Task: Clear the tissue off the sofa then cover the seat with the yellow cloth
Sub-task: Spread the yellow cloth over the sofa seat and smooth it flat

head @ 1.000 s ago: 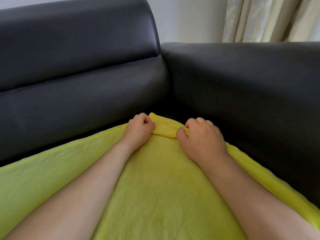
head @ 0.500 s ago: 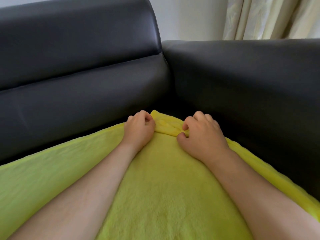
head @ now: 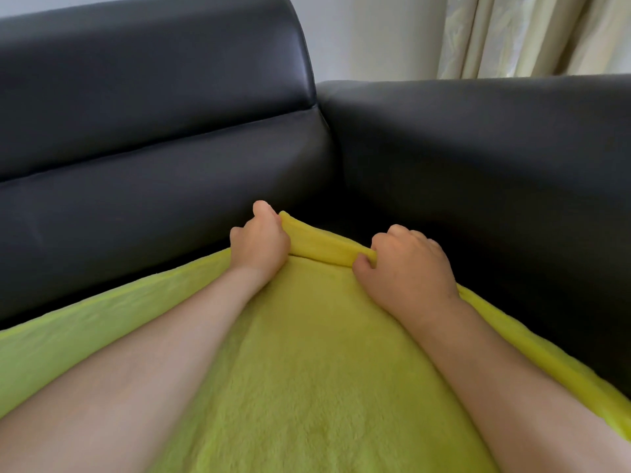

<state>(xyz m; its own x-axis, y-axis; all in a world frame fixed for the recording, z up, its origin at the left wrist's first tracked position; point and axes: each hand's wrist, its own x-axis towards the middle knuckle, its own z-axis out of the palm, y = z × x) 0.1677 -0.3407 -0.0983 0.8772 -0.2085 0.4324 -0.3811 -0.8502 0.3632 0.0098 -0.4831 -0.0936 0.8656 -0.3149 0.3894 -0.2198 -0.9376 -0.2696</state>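
Both of my hands are clamped on the far corner of the yellow cloth [head: 307, 387], just below the middle of the frame. My left hand [head: 259, 245] has its fingers curled over the folded edge at the very tip of the corner, close against the foot of the sofa's backrest [head: 153, 186]. My right hand [head: 408, 268] sits just to the right of it, thumb and curled fingers pinching the same rolled hem, so a short ridge of doubled cloth runs between the two hands. That ridge stands a little proud of the rest of the fabric.

From the corner the fleecy cloth spreads toward me across the seat, filling the lower part of the frame from the left edge to the right edge. Its left border lies along the base of the backrest; its right border lies along the base of the black armrest [head: 478, 158], which fills the right middle of the frame. My bare forearms come in from the bottom corners and lie over the cloth.

Behind the sofa, a pale wall [head: 368, 39] shows at top centre, and a pale patterned curtain [head: 532, 32] hangs in the upper right corner.
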